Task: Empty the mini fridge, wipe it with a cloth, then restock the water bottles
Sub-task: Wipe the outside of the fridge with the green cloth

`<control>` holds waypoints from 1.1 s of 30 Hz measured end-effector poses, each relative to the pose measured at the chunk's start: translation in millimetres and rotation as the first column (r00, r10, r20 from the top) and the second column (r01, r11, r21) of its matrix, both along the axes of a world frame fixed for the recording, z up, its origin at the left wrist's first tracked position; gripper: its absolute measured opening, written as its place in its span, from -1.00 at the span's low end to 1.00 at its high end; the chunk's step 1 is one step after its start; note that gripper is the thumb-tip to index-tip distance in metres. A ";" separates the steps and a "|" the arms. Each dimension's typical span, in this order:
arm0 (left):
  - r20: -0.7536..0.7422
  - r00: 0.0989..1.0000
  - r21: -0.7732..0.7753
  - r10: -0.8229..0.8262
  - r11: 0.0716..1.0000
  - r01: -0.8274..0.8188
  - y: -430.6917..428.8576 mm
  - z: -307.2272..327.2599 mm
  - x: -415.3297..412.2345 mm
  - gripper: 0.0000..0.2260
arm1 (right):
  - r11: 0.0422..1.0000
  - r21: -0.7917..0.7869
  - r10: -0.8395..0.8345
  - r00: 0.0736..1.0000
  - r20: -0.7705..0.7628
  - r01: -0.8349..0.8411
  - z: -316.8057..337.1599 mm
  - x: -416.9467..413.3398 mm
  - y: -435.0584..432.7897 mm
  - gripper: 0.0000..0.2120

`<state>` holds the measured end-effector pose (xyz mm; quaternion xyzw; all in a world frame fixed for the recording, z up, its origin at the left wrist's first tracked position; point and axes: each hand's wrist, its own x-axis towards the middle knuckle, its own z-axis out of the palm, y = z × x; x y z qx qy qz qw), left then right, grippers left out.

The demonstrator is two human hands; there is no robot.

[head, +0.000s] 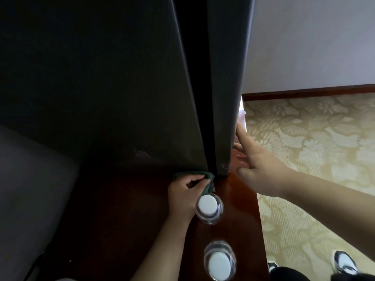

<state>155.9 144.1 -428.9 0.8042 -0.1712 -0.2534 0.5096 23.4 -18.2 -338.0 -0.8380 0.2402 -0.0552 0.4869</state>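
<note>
Head view, looking steeply down the front of the mini fridge [101,78]: its dark body fills your left side and stands on a glossy wooden top [241,201]. At the foot of the body your left hand [182,192] curls round a green cloth [209,177], bunching it into the corner where the body meets the wood. That spot sits right beside the black gap of the opening, and a bunched cloth probably reaches into a seam better than a flat one.

Just below that hand stands one water bottle [209,208], cap up, its side touching or nearly touching your wrist. A second bottle [220,262] stands nearer to you. Both are out of the fridge and parked along the wood, close by for restocking yet clear of the opening.

Right of the gap is the door [227,98], seemingly ajar. Your right hand [257,165] is spread, fingers straight, with the tips against the door's outer edge — likely steadying it while the cloth works. Beyond lies patterned carpet [314,159] and, bottom right, your shoes [345,262].

By this layout you are in the wiping step — restocking not yet begun.
</note>
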 end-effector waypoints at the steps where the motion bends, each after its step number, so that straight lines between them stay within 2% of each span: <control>1: -0.029 1.000 -0.014 0.000 1.000 0.000 0.0 5.1 -1.0 -0.84 | 1.000 -0.001 0.003 1.000 -0.005 -0.003 -0.3 -0.2 -0.3 0.09; 6: -0.080 0.996 -0.086 -0.049 0.995 0.042 -4.8 32.6 -4.3 -0.79 | 0.998 0.048 0.036 0.999 -0.007 -0.036 0.3 -1.5 -3.3 0.10; 13: -0.086 0.993 -0.168 -0.085 0.983 0.069 -7.0 45.6 -9.8 -0.81 | 0.999 0.024 0.035 0.999 -0.022 -0.035 -17.8 -2.4 -0.8 0.09; 21: -0.061 0.993 -0.175 -0.101 0.981 0.089 -9.4 45.5 -10.5 -0.83 | 0.990 0.143 -0.022 1.000 0.005 0.021 -42.2 -2.4 -3.4 0.09; 25: -0.081 0.980 -0.172 -0.181 0.971 0.165 -7.7 45.2 -6.8 -0.85 | 0.991 0.120 -0.061 0.998 0.017 0.059 -46.5 2.5 -2.2 0.08; 29: -0.177 0.945 -0.185 -0.274 0.953 0.241 -5.1 43.9 -3.4 -0.76 | 0.995 0.052 -0.083 0.997 0.000 0.083 -50.1 4.2 -2.4 0.07; 33: -0.312 0.907 -0.259 -0.283 0.944 0.205 -3.3 40.0 1.4 -0.71 | 0.995 0.019 -0.095 0.995 -0.010 0.095 -51.3 7.4 -4.7 0.09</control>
